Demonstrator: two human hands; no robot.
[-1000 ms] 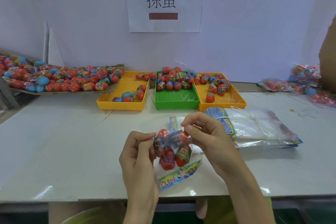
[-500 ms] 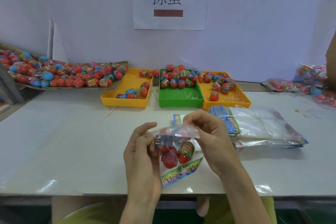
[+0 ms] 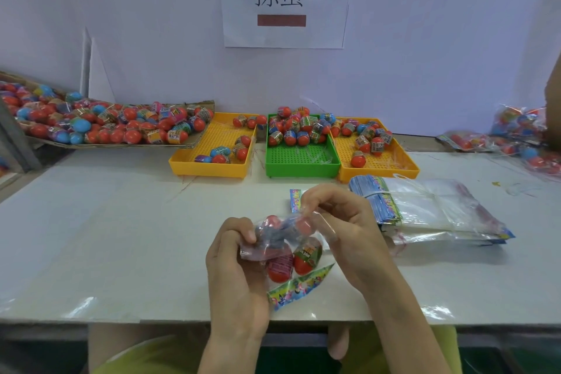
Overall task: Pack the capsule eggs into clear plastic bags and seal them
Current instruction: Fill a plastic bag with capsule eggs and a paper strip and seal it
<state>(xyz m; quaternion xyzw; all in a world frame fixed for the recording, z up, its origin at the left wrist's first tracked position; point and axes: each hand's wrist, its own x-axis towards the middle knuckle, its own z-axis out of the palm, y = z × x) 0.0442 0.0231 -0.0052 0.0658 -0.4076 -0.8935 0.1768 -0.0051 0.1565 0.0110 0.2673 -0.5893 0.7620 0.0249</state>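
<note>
White tabletop (image 3: pixel 106 237) runs under a pale wall with a paper sign (image 3: pixel 283 0) at twelve o'clock; three trays sit along the back, the green tray (image 3: pixel 302 162) between two yellow ones, all with loose capsule eggs (image 3: pixel 296 127). A stack of empty bags (image 3: pixel 431 209) lies at two o'clock from the hands.

Compared with a second ago, the bag (image 3: pixel 288 247) has been drawn out more level between the hands, and its clear mouth now stretches flatter across the top of the eggs inside, with the printed header dangling toward five o'clock. That suggests filling is finished and the closing of the mouth is under way; whether it is sealed yet I cannot tell.

The left hand (image 3: pixel 236 261) has its fingers curled tight, pinching the bag's edge at nine o'clock. The right hand (image 3: pixel 343 225) curls over the far end at two o'clock, thumb and fingertips pinching the plastic, no gap showing.
</note>
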